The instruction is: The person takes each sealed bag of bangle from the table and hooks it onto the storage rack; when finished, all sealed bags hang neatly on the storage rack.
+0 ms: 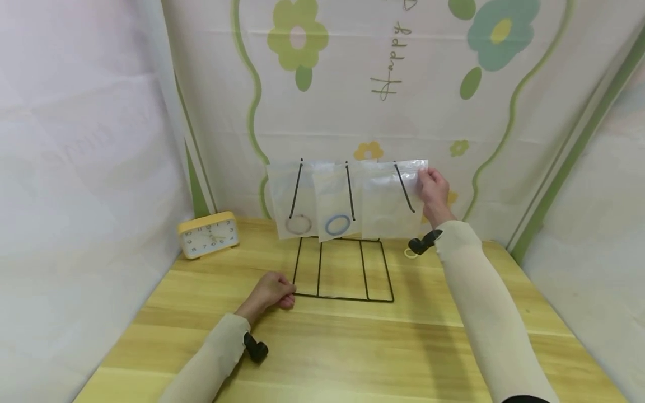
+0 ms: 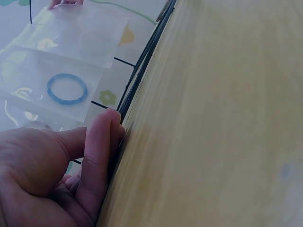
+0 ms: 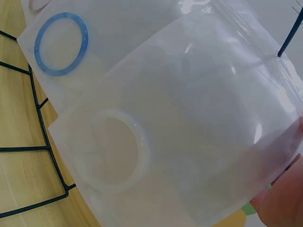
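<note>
A black wire display rack [image 1: 342,298] stands on the table, and my left hand [image 1: 272,290] pinches its near left corner. Three clear zip bags hang at its prongs. The right bag [image 1: 385,207] holds a whitish bangle [image 3: 142,151], and my right hand [image 1: 435,193] pinches that bag's upper right edge. In the middle bag [image 1: 327,193] lies a blue bangle [image 1: 337,224]. The left bag [image 1: 287,190] contains a pale pinkish bangle [image 1: 299,224]. In the left wrist view, thumb and finger meet at the rack's wire. The right fingertips are mostly out of frame in the right wrist view.
A yellow alarm clock [image 1: 208,235] stands at the table's back left. Behind the rack's right side lies a small pale yellow ring [image 1: 411,253] on the wooden table [image 1: 353,347]. Fabric walls with printed flowers [image 1: 297,36] enclose the table at the back and sides.
</note>
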Demonstrator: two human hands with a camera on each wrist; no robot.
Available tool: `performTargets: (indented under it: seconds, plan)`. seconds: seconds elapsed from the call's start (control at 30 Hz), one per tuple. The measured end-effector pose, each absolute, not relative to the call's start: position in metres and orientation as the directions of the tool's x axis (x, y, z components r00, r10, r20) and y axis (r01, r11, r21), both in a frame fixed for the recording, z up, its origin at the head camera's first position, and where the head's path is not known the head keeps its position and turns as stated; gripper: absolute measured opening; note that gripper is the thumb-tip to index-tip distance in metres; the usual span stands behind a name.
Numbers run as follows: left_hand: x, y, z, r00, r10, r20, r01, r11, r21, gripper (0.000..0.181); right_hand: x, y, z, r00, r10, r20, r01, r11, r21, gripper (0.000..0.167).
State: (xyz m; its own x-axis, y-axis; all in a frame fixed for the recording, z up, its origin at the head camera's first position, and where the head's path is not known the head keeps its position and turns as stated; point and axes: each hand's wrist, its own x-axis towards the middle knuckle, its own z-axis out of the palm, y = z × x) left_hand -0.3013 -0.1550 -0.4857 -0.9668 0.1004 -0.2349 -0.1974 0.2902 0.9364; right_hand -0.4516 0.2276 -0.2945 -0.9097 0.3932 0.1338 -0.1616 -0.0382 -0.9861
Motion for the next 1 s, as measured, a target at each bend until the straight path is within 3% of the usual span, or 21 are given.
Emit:
performTargets:
  seconds: [0.27, 0.4, 0.6, 0.73, 0.9, 1.0]
  plan:
    - [-0.302, -0.150, -0.486, -0.965, 0.117, -0.234, -0.188, 0.311, 0.932, 0.011, -0.444, 0.236, -0.300, -0.929, 0.341, 0.147, -0.156, 0.003, -0.988, 0.020]
    - [-0.300, -0.150, -0.487, -0.962, 0.141, -0.232, -0.178, 0.315, 0.932, 0.011, -0.435, 0.242, -0.305, -0.946, 0.266, 0.185, -0.180, 0.044, -0.983, 0.034]
    - [-0.299, -0.156, -0.487, -0.964, 0.112, -0.241, -0.201, 0.287, 0.937, 0.010, -0.414, 0.258, -0.315, -0.942, 0.221, 0.252, -0.165, 0.347, -0.923, 0.071]
    - [-0.301, -0.162, -0.485, -0.959, 0.117, -0.257, -0.221, 0.256, 0.941, 0.012, -0.395, 0.268, -0.328, -0.933, 0.187, 0.307, -0.171, 0.520, -0.837, 0.075]
    - [-0.300, -0.170, -0.475, -0.930, 0.187, -0.317, -0.289, 0.160, 0.944, 0.023, -0.370, 0.280, -0.356, -0.922, -0.036, 0.386, -0.293, 0.718, -0.632, 0.073]
    - [-0.297, -0.176, -0.464, -0.934, 0.172, -0.314, -0.289, 0.157, 0.944, 0.028, -0.357, 0.285, -0.372, -0.918, -0.139, 0.371, -0.313, 0.830, -0.462, 0.074]
